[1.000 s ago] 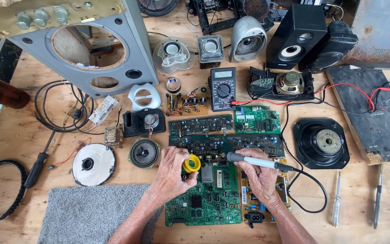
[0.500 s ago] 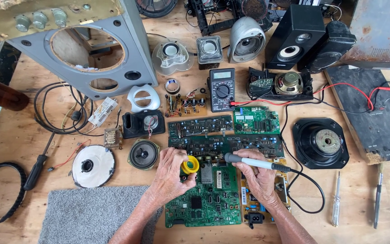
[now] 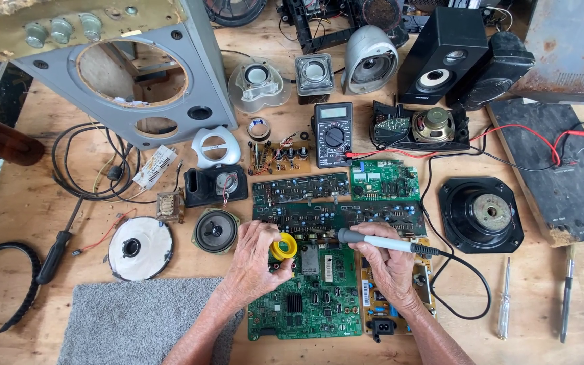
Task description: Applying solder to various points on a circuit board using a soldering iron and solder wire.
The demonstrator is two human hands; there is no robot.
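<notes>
**Two hands at work on a green board**

The left hand (image 3: pixel 255 260) rests on the top left corner of a big green circuit board (image 3: pixel 305 297). Its fingers curl around a small yellow reel (image 3: pixel 283 247) (it looks like a spool of solder wire) and hold it tight, right at the top edge of the board. The thumb is hidden under the hand.

The right hand (image 3: pixel 390 267) is closed around a soldering iron (image 3: pixel 380 242) with a grey and white handle. The iron lies almost flat and points left, toward the yellow reel. Its tip sits just beside the reel, over the top of the green board. I cannot tell if the tip touches the board. A black cord (image 3: pixel 464 297) runs from the back of the iron and loops on the table.

Under the right hand lies a smaller yellowish board (image 3: pixel 380 304), touching the green one.

Just above the hands are two long dark boards (image 3: pixel 336 216) and a small green board (image 3: pixel 384 179). A black meter (image 3: pixel 333 134) with a round dial sits above them. A round black speaker (image 3: pixel 215 230) is near the left hand. A grey mat (image 3: pixel 136 318) lies at the lower left. All of it sits on a wooden table (image 3: pixel 21 203). Two screwdrivers (image 3: pixel 503 297) lie well apart on the right.
</notes>
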